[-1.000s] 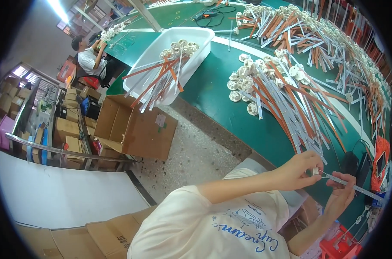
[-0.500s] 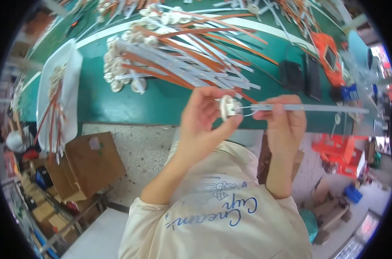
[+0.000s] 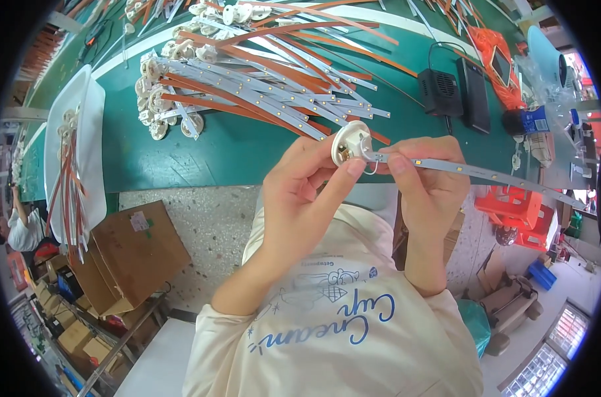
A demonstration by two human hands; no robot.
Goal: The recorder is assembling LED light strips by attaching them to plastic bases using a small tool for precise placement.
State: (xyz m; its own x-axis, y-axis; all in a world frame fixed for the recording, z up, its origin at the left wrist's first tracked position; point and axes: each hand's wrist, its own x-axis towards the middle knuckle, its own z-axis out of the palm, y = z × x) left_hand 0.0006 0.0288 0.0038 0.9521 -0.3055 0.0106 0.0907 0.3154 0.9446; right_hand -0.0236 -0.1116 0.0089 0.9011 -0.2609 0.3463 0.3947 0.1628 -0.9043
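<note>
My left hand (image 3: 305,182) grips a round white plastic lamp cap (image 3: 346,147) by its rim between thumb and fingers. The cap is tilted, so its inner side with a small metal part faces right. Pinched in my right hand (image 3: 433,175) is a narrow white LED strip (image 3: 496,174), its dotted face showing and its free end reaching far right. The strip's left end sits close against the cap, and a short white wire loops between the two beside my left thumb. My fingers partly hide where they meet.
Across the green table (image 3: 188,162) lies a pile of LED strips (image 3: 274,92), white and orange-brown, with caps attached. A white bin (image 3: 92,159) holds more at left. Toward the right are a black box-shaped device (image 3: 439,92), an orange bag (image 3: 496,63) and a blue container (image 3: 529,122). A cardboard box (image 3: 138,248) stands below.
The strip's end has moved left, close to the cap, and the strip has turned to show its LEDs. The cap has tilted, and the wires, stretched out before, now bend in a loop.
</note>
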